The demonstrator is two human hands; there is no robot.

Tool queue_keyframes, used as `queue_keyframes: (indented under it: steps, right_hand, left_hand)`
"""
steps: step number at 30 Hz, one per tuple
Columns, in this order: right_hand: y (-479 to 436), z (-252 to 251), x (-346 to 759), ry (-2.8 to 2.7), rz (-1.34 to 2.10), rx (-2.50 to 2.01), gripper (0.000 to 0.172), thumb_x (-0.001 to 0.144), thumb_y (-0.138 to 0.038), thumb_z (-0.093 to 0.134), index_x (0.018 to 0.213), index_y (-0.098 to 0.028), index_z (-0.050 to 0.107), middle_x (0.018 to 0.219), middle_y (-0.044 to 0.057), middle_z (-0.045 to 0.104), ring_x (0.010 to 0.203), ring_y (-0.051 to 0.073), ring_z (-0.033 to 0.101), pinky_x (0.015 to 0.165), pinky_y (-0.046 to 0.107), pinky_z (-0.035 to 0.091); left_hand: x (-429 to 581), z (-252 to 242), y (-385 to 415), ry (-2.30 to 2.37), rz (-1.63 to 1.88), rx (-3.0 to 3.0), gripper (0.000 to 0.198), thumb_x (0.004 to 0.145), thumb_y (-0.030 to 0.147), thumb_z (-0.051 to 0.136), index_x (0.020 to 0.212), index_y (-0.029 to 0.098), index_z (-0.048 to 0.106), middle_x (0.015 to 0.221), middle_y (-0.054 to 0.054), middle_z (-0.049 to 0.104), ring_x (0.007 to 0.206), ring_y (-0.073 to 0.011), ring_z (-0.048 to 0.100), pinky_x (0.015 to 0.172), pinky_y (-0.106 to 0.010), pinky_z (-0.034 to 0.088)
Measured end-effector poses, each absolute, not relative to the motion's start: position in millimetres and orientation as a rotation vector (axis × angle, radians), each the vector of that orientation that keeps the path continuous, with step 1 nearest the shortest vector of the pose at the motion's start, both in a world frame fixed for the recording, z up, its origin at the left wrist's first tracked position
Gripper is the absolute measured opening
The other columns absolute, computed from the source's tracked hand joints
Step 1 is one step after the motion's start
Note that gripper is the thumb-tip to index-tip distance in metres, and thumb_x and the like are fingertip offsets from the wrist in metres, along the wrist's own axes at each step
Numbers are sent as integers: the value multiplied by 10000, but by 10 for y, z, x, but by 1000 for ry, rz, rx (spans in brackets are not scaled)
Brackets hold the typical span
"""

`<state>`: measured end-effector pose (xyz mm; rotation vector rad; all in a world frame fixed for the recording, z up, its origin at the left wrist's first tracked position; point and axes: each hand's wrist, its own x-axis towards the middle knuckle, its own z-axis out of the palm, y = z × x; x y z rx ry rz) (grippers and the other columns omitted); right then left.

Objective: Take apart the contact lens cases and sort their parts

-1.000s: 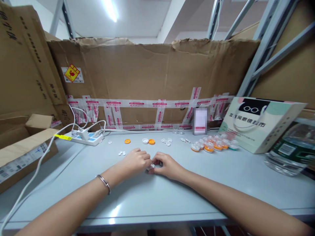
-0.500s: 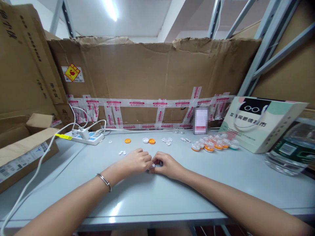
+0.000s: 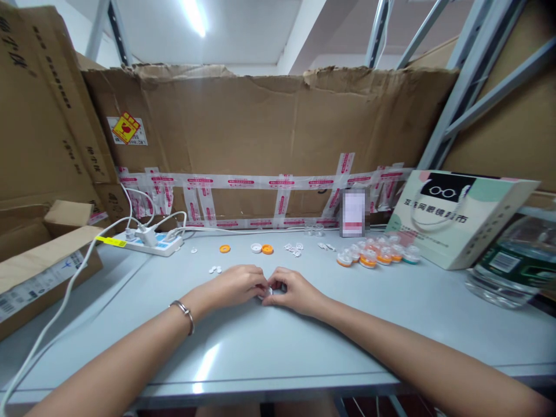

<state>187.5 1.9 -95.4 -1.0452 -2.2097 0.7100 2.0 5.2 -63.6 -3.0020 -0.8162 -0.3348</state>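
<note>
At the middle of the table, my left hand (image 3: 244,285) and my right hand (image 3: 295,291) meet over a small round white plastic part (image 3: 268,293). My right thumb and fingers are closed around its right side. The left fingertips pinch at its left and upper side, and they hide much of it. Beyond my hands lie an orange ring (image 3: 225,249), a white round cap (image 3: 256,248) and an orange round cap (image 3: 267,249). Little white discs (image 3: 215,270) rest to the left of my left hand. Small white plastic pieces (image 3: 293,249) are scattered past my right hand.
Several clear-topped round cases (image 3: 368,258) with orange or green bases cluster at right. Behind them stand a phone-like screen (image 3: 353,214), a paper bag (image 3: 443,226) and a large water bottle (image 3: 508,266). A power strip (image 3: 163,248) and an open carton (image 3: 47,260) occupy the left.
My left hand has tilted and its fingers have shifted slightly, so more of the white part shows. The right hand keeps nearly the same place and grip.
</note>
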Motion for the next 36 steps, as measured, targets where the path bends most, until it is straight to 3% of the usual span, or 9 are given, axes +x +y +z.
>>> queue_keyframes:
  steps: [6, 18, 28, 36]
  right_hand:
    - [24, -966, 1879, -2217, 703, -1023, 212, 612, -301, 758, 767, -188, 668, 710, -15, 529, 677, 126, 505, 630, 229, 403]
    - [22, -967, 1884, -2217, 700, -993, 169, 642, -259, 734, 773, -172, 672, 708, -8, 532, 667, 123, 510, 625, 227, 404]
    - [41, -987, 1876, -2213, 683, -998, 137, 648, -227, 726, 738, -147, 660, 692, -4, 526, 654, 122, 503, 614, 228, 396]
    - [27, -979, 1870, -2207, 668, -1006, 118, 653, -226, 716, 672, -160, 621, 687, -9, 520, 645, 120, 490, 602, 230, 390]
  left_hand:
    - [45, -650, 39, -915, -370, -3026, 176, 845, 141, 480, 803, 190, 644, 779, -10, 604, 731, -131, 575, 658, -215, 416]
    - [34, -662, 47, -671, -261, -2820, 115, 850, 173, 500, 790, 162, 597, 754, -24, 628, 698, -143, 564, 671, -258, 384]
    - [75, -675, 35, -488, -237, -2527, 184, 866, 218, 510, 694, 152, 504, 618, -5, 580, 567, -146, 512, 548, -292, 293]
    - [86, -639, 8, -407, -183, -2489, 157, 827, 135, 555, 673, 128, 522, 628, -20, 580, 571, -153, 500, 547, -291, 293]
